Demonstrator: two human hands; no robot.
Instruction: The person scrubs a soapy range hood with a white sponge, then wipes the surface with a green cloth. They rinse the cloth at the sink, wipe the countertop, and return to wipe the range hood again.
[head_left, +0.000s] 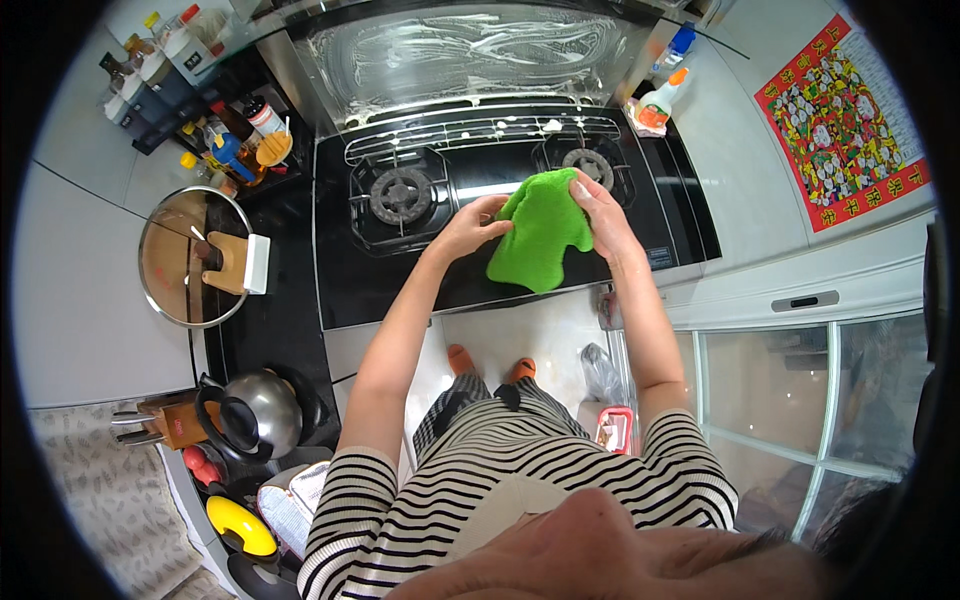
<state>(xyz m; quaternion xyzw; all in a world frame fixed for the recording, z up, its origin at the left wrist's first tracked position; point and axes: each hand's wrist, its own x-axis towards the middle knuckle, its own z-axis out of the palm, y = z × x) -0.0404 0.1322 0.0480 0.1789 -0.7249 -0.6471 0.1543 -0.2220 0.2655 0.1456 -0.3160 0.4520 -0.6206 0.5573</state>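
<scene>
A bright green microfibre cloth (544, 225) hangs in folds above the front of a black glass gas hob (480, 262). My right hand (607, 217) grips its upper right edge, with a spot of white foam on the fingers. At the left edge is my left hand (476, 229), its thumb and curled fingers around the fabric; some fingertips are hidden. Behind the hob, a metal backsplash (465, 64) is smeared with white foam. Blobs of foam also sit on the wire rack (487, 133) along the hob's rear. The left burner (400, 196) and right burner (587, 169) have no pots on them.
An orange-topped spray bottle (658, 101) stands at the hob's back right corner. To the left are a seasoning rack (247, 150), a glass lid (196, 256) on a holder, a steel kettle (262, 414) and a knife block (180, 421). A sliding glass door (765, 390) lies right.
</scene>
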